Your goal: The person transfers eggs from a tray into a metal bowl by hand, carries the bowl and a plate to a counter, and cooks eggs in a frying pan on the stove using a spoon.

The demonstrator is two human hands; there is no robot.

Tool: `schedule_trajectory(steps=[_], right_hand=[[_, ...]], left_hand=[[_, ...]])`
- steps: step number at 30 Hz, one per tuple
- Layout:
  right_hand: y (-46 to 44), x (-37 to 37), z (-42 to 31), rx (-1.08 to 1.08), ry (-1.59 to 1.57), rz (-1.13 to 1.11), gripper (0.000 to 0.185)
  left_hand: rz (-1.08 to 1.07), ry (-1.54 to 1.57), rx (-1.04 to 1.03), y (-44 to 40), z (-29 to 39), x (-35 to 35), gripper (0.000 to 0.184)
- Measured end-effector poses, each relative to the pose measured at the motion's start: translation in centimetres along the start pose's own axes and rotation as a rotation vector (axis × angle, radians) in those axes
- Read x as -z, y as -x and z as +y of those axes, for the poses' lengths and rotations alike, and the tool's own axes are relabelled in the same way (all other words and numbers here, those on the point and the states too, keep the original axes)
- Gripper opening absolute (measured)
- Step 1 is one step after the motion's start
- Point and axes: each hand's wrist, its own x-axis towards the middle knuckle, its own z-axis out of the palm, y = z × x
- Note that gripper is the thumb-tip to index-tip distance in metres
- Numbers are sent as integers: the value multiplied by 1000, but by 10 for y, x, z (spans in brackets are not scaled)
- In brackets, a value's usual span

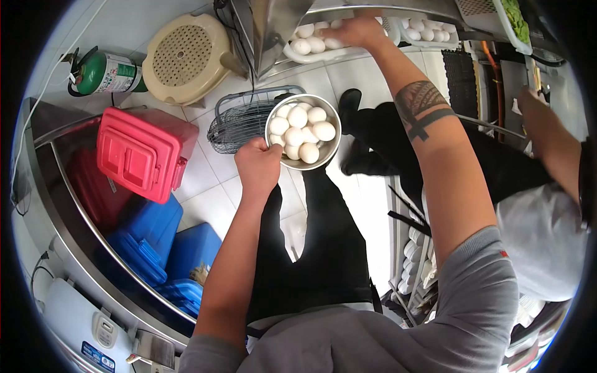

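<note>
Beneath you: floor (208, 202) of pale square tiles, visible joints, bright glare on its right-hand part. To your upper left: whitish wall (127, 25); round beige plastic stool (186, 56), perforated seat. Along your left: steel-edged shelf unit (93, 255).

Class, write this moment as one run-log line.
left hand: holds metal bowl of eggs | right hand: over more eggs in white tray

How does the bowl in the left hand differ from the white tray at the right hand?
The bowl is round and silvery metal; the tray is white and elongated. The bowl is gripped at its rim by the left hand; the tray sits ahead, with the right hand reaching over it. Both contain white eggs.
</note>
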Motion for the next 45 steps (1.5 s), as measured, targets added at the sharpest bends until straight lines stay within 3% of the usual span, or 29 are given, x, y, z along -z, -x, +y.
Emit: schedule_trajectory(steps=[1,3,4,6,10,12,13,14,16,17,19,21,22,23,25,28,31,34,36,38,40,41,43,45], right_hand=[[-7,-9,7,3,-1,2,62],[-29,-20,14,-156,79,-597,108],[-31,-20,16,-153,77,-597,108],[-35,-19,17,-430,-118,-755,92],[-33,-12,20,-468,-173,-802,88],[-25,-16,26,-383,-396,-606,80],[-24,-17,24,-645,-668,-620,64],[-22,-25,36,-643,-668,-622,64],[-19,-48,64,-758,-804,-277,48],[-15,-41,67,-756,-807,-281,48],[8,45,7,-637,-962,-437,39],[41,71,-38,-539,-798,-615,36],[63,75,-58,-268,-875,-564,42],[78,75,-71,20,-604,-544,46],[92,91,-104,33,-302,-638,42],[115,86,-116,120,-245,-426,42],[125,104,-119,71,-364,-393,45],[109,98,-78,22,-620,-305,45],[81,74,-28,-61,-478,-43,42],[45,37,33,-5,-44,121,39],[14,28,55,-274,25,-253,66],[5,17,61,-273,22,-256,66],[-4,8,65,-149,304,-572,60],[-11,5,62,-109,361,-703,56]], left_hand=[[3,1,-1,-1,1,-3,26],[39,1,-33,-2,3,-10,26],[43,0,-32,-4,3,-13,26],[33,48,17,-5,7,-17,25],[59,41,45,-4,20,-25,25],[57,61,21,-7,20,-30,25],[55,51,6,-8,21,-32,24],[57,52,8,-9,23,-34,24],[50,92,28,-11,26,-39,23],[54,91,31,-13,28,-40,23],[44,63,15,-15,31,-42,23],[52,30,1,-16,39,-40,23],[52,-3,-7,-14,42,-43,23],[43,-2,-8,-13,44,-45,23],[8,-16,-4,-15,48,-47,23],[17,11,-17,-10,49,-51,24],[39,44,-42,-12,38,-49,25],[31,37,-62,-16,23,-46,25],[38,7,-52,-13,32,-43,24],[65,20,-80,-14,33,-44,25],[86,4,-112,-14,31,-45,25],[103,-11,-145,-14,29,-45,25],[100,0,-114,-13,32,-45,25],[95,15,-87,-11,30,-46,25]])
